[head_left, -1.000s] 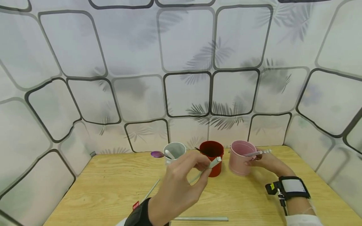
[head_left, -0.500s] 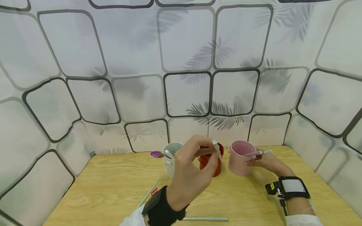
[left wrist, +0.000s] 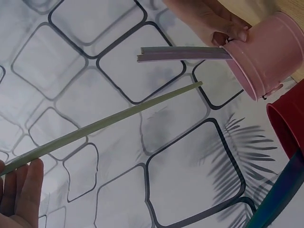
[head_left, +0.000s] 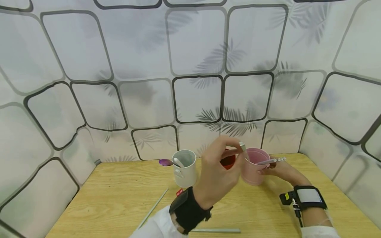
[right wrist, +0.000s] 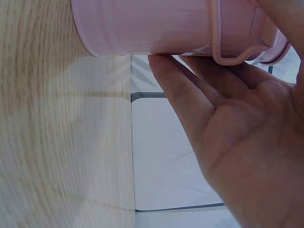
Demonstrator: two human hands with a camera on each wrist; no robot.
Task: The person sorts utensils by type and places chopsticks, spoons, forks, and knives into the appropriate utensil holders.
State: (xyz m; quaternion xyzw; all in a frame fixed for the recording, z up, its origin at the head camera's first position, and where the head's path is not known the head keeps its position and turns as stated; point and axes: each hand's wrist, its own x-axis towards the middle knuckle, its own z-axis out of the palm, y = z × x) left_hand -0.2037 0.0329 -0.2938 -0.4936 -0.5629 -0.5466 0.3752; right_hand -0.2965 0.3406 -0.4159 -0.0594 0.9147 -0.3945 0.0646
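Note:
My left hand (head_left: 218, 172) pinches a slim pale green stick (left wrist: 118, 115) between thumb and fingers. In the head view its silvery end points up, just left of the pink bucket (head_left: 251, 175). The stick's far tip is outside the bucket's mouth in the left wrist view. My right hand (head_left: 287, 173) holds the pink bucket at its right side, with fingers against the wall near the wire handle (right wrist: 216, 33). Similar pale sticks (left wrist: 185, 53) lean out over the bucket's rim. Behind my left hand stands a red bucket (head_left: 228, 162), partly hidden.
A white bucket (head_left: 185, 177) stands left, with a purple-ended spoon (head_left: 165, 162) and a white handle in it. Two thin sticks lie on the wooden table (head_left: 113, 198): one slanted stick (head_left: 153, 208) and one stick near the front (head_left: 218, 230). A patterned cloth wall stands behind.
My left hand has moved right with the stick, from before the red bucket to beside the pink one, and the stick has tilted more upright. My right hand and the pink bucket stay put.

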